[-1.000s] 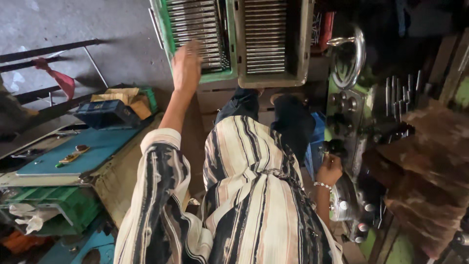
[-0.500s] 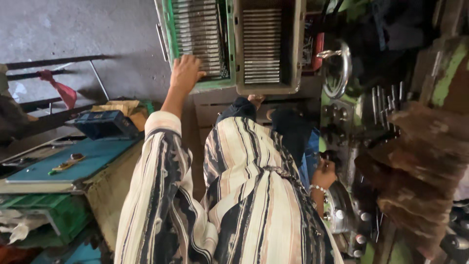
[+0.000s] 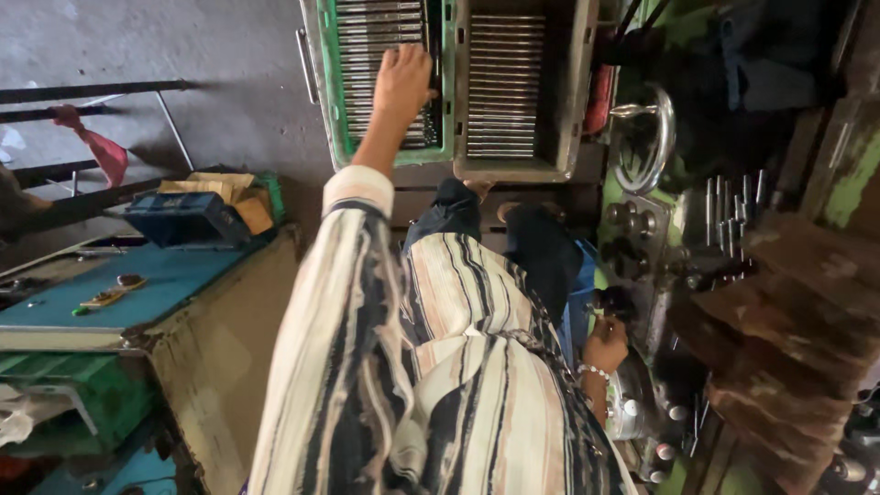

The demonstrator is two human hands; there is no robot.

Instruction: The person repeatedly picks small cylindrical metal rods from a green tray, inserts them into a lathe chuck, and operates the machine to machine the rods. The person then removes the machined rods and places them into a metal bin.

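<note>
Metal rods lie in close parallel rows inside a green crate at the far centre of the view. The left hand, arm stretched forward in a striped sleeve, rests palm-down on these rods with fingers curled onto them; whether any rod is gripped cannot be told. Just right of the green crate, touching it along one wall, stands a grey crate holding a second layer of rods. The right hand, wearing a beaded bracelet, is closed about a dark knob on a green machine at the near right. A round handwheel sits on the machine farther off. Bare concrete floor extends left of the crates, leaving open room there. At the near left a blue surface carries small tools, with a blue box at its far edge.
</note>
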